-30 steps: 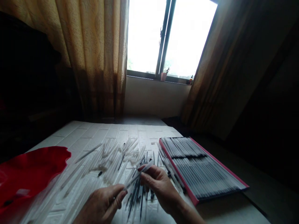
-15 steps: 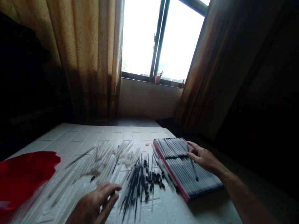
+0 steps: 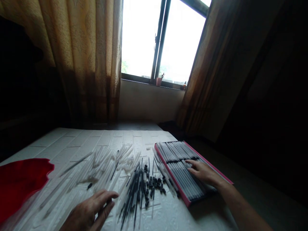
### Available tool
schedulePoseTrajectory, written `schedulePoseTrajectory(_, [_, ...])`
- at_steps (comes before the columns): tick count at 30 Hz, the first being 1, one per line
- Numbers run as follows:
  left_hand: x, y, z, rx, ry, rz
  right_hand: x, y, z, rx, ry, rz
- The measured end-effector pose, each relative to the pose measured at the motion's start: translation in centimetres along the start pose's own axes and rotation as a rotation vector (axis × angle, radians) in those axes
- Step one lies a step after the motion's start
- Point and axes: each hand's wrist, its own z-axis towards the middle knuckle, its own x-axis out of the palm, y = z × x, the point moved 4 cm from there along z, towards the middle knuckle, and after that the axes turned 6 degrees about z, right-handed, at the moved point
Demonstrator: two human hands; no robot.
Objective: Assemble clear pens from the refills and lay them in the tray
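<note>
In the head view my right hand [image 3: 201,171] is over the lower row of a red-edged box [image 3: 172,176] packed with clear pens [image 3: 181,176] in two rows. Its fingertips rest at the upper ends of the lower pens, thumb and forefinger apart, and no pen stands out from the rows. My left hand [image 3: 92,207] hovers low at the table's front, its thumb and forefinger apart with nothing visible between them. Beside it lies a fanned pile of dark ink refills [image 3: 133,192]. Small black caps [image 3: 154,184] are scattered between the refills and the box.
Many clear pen barrels [image 3: 101,163] lie loose across the white brick-patterned table [image 3: 79,138]. Something red [image 3: 24,183], perhaps a bag, is at the left edge. Behind stand curtains [image 3: 84,64] and a window with a pink cup [image 3: 158,81] on its sill.
The pen my right hand held above the box now lies among the lower row, and the fingers have loosened from it. The left hand stays nearly still; the view has shifted slightly.
</note>
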Motion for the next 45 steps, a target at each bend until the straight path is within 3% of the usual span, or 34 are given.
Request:
schedulePoseTrajectory(8, [-0.4,0.4,-0.1,0.000,-0.020,0.041,0.2,0.4,0.2,-0.002,-0.030,-0.084])
schedulePoseTrajectory(15, [-1.7,1.3,0.3,-0.101,-0.083,0.114,-0.4,1.5,0.4,-0.005,-0.074,-0.142])
schedulePoseTrajectory(18, [-2.0,2.0,0.2,-0.170,-0.085,0.114,-1.1,4.4,0.8,-0.064,-0.093,-0.137])
schedulePoseTrajectory(21, [-2.1,2.6,0.1,-0.213,-0.089,0.149,-0.7,9.2,1.1,-0.191,-0.083,-0.127])
schedulePoseTrajectory(26, [-2.4,3.3,0.0,-0.217,-0.099,0.285,2.7,16.9,2.5,-0.392,-0.022,-0.159])
schedulePoseTrajectory(30, [-2.4,4.0,0.0,-0.227,-0.094,0.326,6.0,19.8,5.1,-0.492,0.028,-0.213])
schedulePoseTrajectory(36, [-1.8,4.4,-0.1,-0.255,-0.007,0.313,8.6,21.3,8.6,-0.646,0.156,-0.353])
schedulePoseTrajectory(40, [-1.5,4.3,-0.3,-0.256,0.037,0.296,9.2,21.3,9.1,-0.678,0.226,-0.454])
schedulePoseTrajectory(45, [-1.3,4.2,-0.4,-0.251,0.054,0.292,8.7,20.8,8.8,-0.678,0.205,-0.519])
